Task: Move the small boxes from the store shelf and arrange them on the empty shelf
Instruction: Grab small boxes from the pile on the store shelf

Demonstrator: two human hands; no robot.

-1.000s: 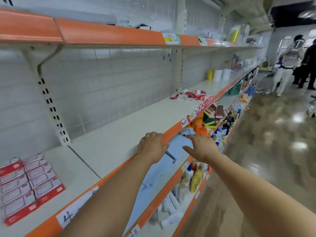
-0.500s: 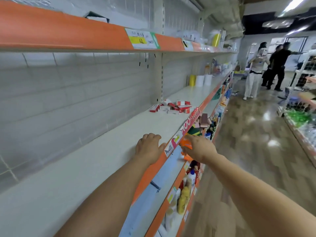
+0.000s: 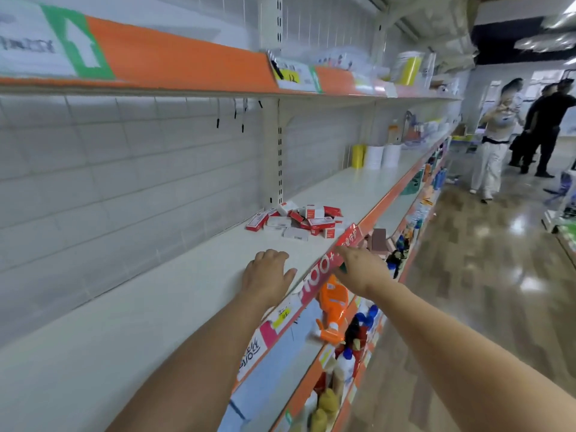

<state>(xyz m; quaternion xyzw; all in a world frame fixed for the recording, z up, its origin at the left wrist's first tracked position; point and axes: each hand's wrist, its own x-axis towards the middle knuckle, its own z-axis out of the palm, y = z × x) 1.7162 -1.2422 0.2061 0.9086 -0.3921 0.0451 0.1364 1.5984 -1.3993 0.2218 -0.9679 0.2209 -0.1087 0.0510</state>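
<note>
Small boxes point(image 3: 297, 221): a loose red-and-white heap is lying on the white shelf board, just in front of the slotted upright, ahead of both hands and apart from them. Compared with half a second ago, the heap is sitting nearer and larger in the view.
Shelf point(image 3: 162, 307): its white board is running from the lower left toward the far right, with an orange front edge. More of the bare board behind the heap is showing than before.
Left hand point(image 3: 267, 277): it is hovering palm down over the board near the front edge, short of the heap, fingers loosely bent and gripping nothing. It is keeping much the same pose as half a second ago, while the boxes are drawing closer to it.
Right hand point(image 3: 361, 269): it is reaching out at the shelf's front edge, just under the red strip, fingers relaxed and holding nothing. Whether it is touching the edge cannot be told.
Red strip point(image 3: 330, 269): the label with white print is slanting along the orange edge between the two hands.
Orange bottle point(image 3: 333, 307): it is lying tilted on the lower shelf, below the right wrist.
People point(image 3: 498, 135): figures are standing far down the aisle at the right, blurred.
</note>
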